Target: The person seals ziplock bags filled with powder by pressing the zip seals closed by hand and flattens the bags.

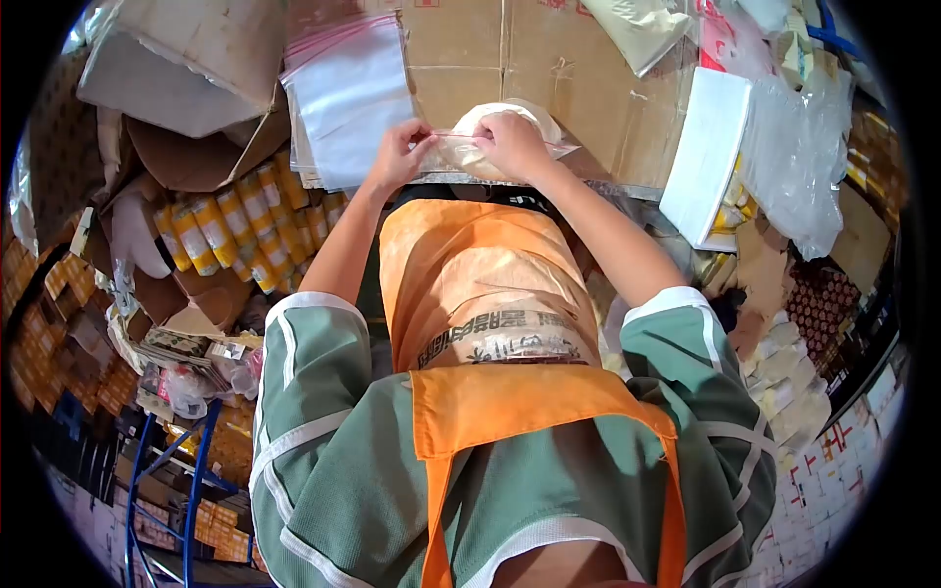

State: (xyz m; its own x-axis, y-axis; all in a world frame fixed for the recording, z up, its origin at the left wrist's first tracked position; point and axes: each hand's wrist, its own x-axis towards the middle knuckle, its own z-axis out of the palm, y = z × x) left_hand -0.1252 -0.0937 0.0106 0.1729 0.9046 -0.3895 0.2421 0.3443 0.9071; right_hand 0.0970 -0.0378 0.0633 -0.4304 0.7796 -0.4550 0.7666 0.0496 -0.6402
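Note:
A clear zip-lock bag [459, 152] with a red seal strip lies at the near edge of the cardboard-covered table, something cream-coloured inside it. My left hand [402, 155] pinches the left end of the strip between thumb and fingers. Farther along the same strip, my right hand [510, 145] is closed on the bag, its fingertips partly hidden. Left of the bag is a stack of flat zip-lock bags [351, 108] with pink-red strips along their far edge.
Cardboard [549, 59] covers the tabletop. A filled bag [642, 34] lies at the far right, near a white foam box [708, 157] and clear plastic [799, 157]. To the left are an open carton [186, 69] and several yellow-wrapped rolls [235, 220]. A blue metal frame [191, 490] stands lower left.

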